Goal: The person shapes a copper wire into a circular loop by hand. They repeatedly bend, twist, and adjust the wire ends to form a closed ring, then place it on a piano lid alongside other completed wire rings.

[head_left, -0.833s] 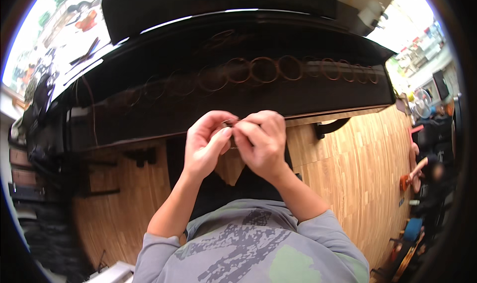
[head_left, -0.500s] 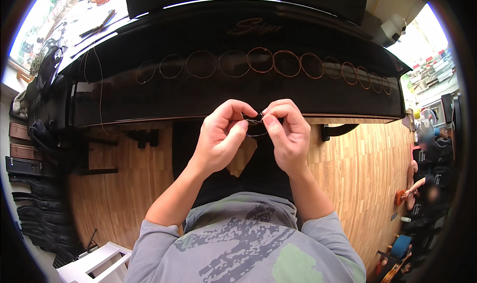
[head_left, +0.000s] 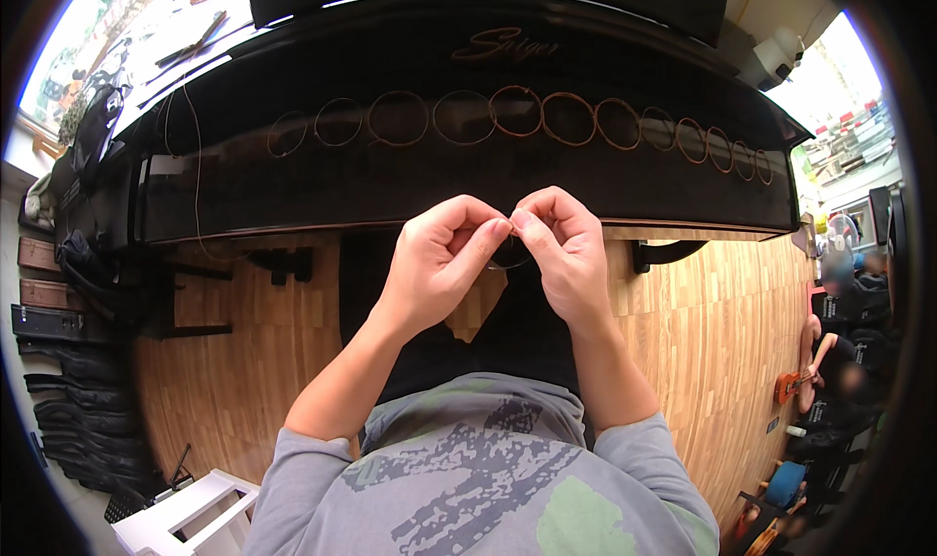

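My left hand [head_left: 439, 253] and my right hand [head_left: 566, 248] meet in front of the near edge of a glossy black piano [head_left: 390, 197]. Thumb and index finger of each are pinched, with the fingertips almost touching. Between them is a thin coiled wire string [head_left: 511, 265]; its loop hangs just below the fingertips, dark and hard to see. Beyond my hands, a row of coiled strings lies along the piano: thin silvery rings [head_left: 398, 144] to the left, copper-coloured rings [head_left: 569, 145] from the middle rightward, smaller toward the right end.
One long loose wire [head_left: 199, 190] trails over the piano's left end and curls below its edge. A white slatted piece of furniture [head_left: 185, 517] stands at lower left, near black cases [head_left: 73, 410]. At right, people sit, one holding a small orange guitar-like instrument [head_left: 787, 387].
My fingertips have drawn closer together and pinch tighter. Less of the wire shows between them, and both hands sit slightly higher.
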`<state>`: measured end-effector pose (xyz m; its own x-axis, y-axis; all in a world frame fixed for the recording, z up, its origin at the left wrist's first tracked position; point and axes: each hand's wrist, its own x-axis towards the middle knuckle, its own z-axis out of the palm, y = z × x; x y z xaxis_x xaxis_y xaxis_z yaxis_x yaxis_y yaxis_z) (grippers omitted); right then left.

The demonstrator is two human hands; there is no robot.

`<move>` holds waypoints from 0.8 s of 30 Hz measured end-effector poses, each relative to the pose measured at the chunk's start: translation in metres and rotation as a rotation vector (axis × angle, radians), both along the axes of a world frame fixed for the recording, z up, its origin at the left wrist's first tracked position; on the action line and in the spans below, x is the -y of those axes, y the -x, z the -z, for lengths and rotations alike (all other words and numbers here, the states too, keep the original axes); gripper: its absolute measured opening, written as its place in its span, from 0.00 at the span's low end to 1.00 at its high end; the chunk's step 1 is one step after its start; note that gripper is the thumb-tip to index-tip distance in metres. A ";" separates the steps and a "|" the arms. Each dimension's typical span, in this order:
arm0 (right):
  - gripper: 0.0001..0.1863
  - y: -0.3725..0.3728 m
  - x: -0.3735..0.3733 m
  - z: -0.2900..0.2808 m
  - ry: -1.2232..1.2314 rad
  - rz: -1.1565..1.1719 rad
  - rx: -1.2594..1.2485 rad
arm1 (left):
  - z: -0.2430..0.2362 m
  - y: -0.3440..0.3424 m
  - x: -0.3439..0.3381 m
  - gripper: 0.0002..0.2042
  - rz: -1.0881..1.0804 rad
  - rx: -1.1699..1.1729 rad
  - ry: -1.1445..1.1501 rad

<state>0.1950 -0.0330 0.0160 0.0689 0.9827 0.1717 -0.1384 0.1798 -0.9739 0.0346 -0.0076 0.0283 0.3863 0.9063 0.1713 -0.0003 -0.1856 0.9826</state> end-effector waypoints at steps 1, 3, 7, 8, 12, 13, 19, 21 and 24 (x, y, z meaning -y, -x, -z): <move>0.07 -0.001 -0.002 -0.001 0.014 0.014 0.079 | 0.000 0.000 -0.002 0.06 -0.003 0.011 0.024; 0.07 -0.001 -0.003 -0.002 0.012 0.066 0.137 | 0.003 0.000 -0.006 0.08 -0.008 0.055 0.063; 0.10 0.003 -0.003 0.003 -0.057 0.039 0.115 | 0.012 0.003 -0.012 0.08 0.011 0.217 0.206; 0.12 0.003 -0.003 0.004 -0.069 0.000 0.097 | 0.013 0.004 -0.013 0.08 0.026 0.255 0.233; 0.10 0.008 -0.004 0.009 0.007 -0.106 0.093 | 0.014 0.003 -0.013 0.08 0.072 0.329 0.310; 0.10 0.009 -0.004 0.009 0.038 -0.111 0.029 | 0.014 0.003 -0.013 0.08 0.079 0.330 0.323; 0.11 0.014 -0.002 0.001 0.118 -0.120 -0.141 | 0.012 0.005 -0.015 0.06 0.065 0.397 0.364; 0.11 0.014 0.000 0.000 0.100 -0.134 -0.199 | 0.012 0.007 -0.016 0.06 0.074 0.438 0.404; 0.09 0.014 0.003 0.006 0.099 -0.034 -0.170 | 0.011 0.008 -0.018 0.06 0.054 0.539 0.482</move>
